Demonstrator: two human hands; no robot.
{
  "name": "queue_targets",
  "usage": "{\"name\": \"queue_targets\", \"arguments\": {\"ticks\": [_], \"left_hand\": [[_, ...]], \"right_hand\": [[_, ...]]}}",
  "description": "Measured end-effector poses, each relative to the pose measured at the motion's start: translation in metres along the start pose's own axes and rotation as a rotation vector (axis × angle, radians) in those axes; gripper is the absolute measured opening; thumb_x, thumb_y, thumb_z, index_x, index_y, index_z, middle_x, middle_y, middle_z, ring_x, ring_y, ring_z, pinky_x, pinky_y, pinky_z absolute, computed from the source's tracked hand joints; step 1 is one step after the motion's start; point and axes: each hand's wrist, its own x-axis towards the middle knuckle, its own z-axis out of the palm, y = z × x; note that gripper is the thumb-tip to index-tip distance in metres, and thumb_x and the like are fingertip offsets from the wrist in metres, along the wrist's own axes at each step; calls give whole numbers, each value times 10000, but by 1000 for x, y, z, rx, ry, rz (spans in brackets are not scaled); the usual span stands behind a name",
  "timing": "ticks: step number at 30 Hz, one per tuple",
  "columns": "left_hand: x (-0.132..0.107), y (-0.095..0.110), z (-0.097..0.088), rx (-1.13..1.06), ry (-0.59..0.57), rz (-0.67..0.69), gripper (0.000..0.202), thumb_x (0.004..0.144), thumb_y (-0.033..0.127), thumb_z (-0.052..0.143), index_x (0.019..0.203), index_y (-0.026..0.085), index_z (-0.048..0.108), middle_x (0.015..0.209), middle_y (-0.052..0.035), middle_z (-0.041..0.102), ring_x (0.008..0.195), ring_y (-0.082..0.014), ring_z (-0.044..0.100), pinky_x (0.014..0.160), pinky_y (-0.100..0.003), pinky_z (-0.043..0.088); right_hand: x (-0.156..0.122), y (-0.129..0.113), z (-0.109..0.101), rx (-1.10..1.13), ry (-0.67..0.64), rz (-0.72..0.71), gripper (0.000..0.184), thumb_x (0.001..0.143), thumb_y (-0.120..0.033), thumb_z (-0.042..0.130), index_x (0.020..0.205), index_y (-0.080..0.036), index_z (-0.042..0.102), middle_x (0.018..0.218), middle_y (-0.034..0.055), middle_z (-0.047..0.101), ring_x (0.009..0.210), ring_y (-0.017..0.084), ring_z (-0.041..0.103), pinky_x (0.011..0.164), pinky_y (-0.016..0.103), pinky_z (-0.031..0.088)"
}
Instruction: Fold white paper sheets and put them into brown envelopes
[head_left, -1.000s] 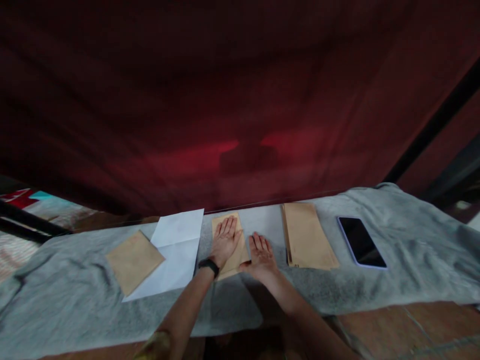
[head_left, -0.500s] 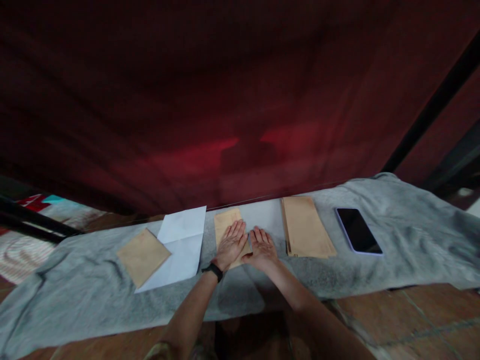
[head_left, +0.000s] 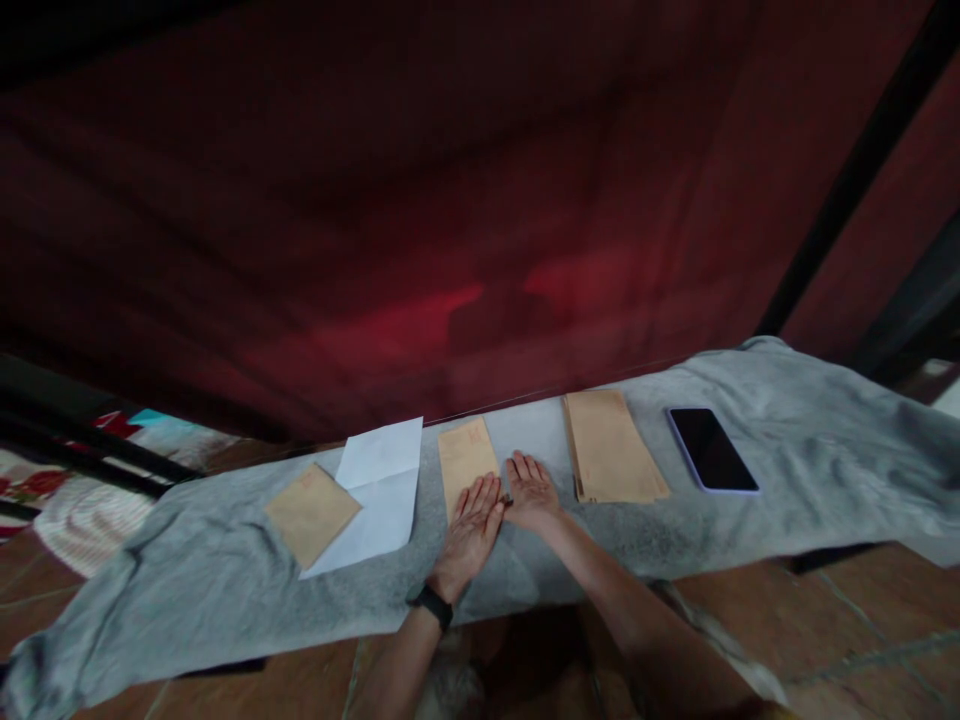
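A brown paper envelope (head_left: 466,452) lies in the middle of a grey cloth (head_left: 517,430). Flat across its near part rests my left hand (head_left: 472,520), fingers stretched out, covering that end; a dark watch (head_left: 431,605) is on the wrist. My right hand (head_left: 531,490) lies open just right of the envelope, its thumb close to the left hand. To the right is a stack of brown envelopes (head_left: 611,445). On the left, another brown envelope (head_left: 311,515) overlaps a creased white sheet of paper (head_left: 386,500).
A phone (head_left: 711,452) with a purple edge lies at the right on the cloth. Behind rises a dark red curtain (head_left: 487,220), with a black pole (head_left: 840,190) at right. Tiled floor (head_left: 885,610) shows along the near side.
My left hand has slid toward me along the envelope, uncovering more of its far part. My right hand stays beside it. The view has shifted slightly.
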Motion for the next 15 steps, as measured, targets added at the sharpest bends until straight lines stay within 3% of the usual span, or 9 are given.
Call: {"name": "queue_targets", "arguments": {"ticks": [4, 9, 15], "left_hand": [[-22, -1, 10, 60, 105, -65, 553, 1041, 374, 215, 1536, 163, 344, 1591, -90, 366, 1493, -211, 289, 1219, -466, 264], [-47, -6, 23, 108, 359, -290, 556, 1004, 349, 298, 1473, 86, 441, 1527, -184, 451, 1435, -293, 399, 1157, -508, 361], [-42, -10, 19, -61, 460, -466, 506, 921, 314, 456, 1360, 75, 538, 1345, -214, 613, 1276, -328, 560, 1075, -497, 447]], "right_hand": [[2, 2, -1, 1, -10, -4, 902, 847, -451, 612, 1574, -83, 225, 1670, 138, 66, 1541, 267, 66, 1232, 386, 50], [4, 6, -2, 13, -13, -7, 858, 854, -425, 619, 1570, -125, 254, 1675, 115, 85, 1540, 247, 81, 1227, 370, 74], [6, 4, -2, 28, 2, -3, 856, 834, -391, 664, 1556, -129, 286, 1670, 137, 126, 1532, 263, 128, 1221, 375, 99]]}}
